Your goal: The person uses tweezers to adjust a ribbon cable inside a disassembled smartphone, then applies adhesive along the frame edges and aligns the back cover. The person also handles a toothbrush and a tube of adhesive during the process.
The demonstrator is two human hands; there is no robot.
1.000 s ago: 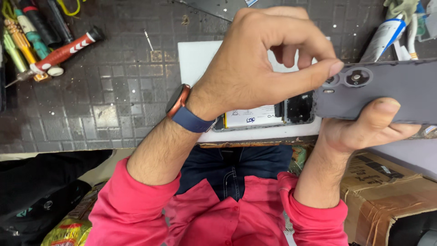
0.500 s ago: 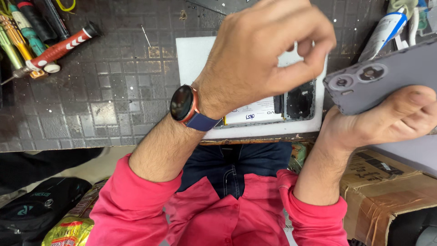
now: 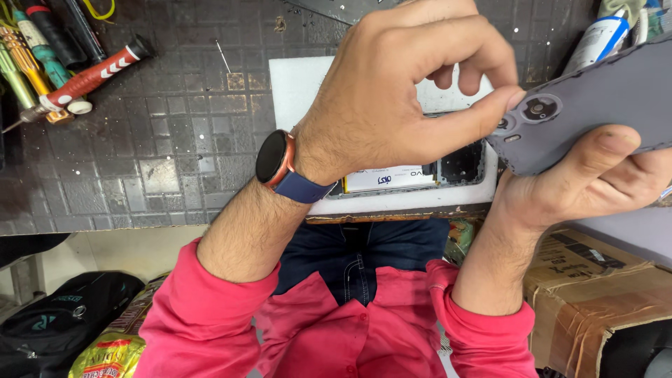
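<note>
My right hand (image 3: 581, 182) grips a dark grey phone back cover (image 3: 602, 91) with a round camera ring, held tilted above the bench's right side. My left hand (image 3: 392, 105), with a round watch (image 3: 273, 157) on a blue strap at the wrist, is curled. Its thumb and forefinger pinch the cover's corner beside the camera ring. Under the left hand an opened phone body (image 3: 413, 178) lies on a white mat (image 3: 301, 91), with a white battery label and an empty camera bay showing.
Screwdrivers, one with a red and white handle (image 3: 91, 73), lie at the bench's far left on the dark tiled mat (image 3: 161, 161). A white and blue tube (image 3: 595, 42) stands at the top right. Below the bench are a cardboard box (image 3: 595, 294), a black bag (image 3: 63, 315) and a yellow packet (image 3: 112, 350).
The cover has tilted from level to slanted in my right hand. My left hand let go and rose off its camera corner, then came back down and pinches that corner again.
</note>
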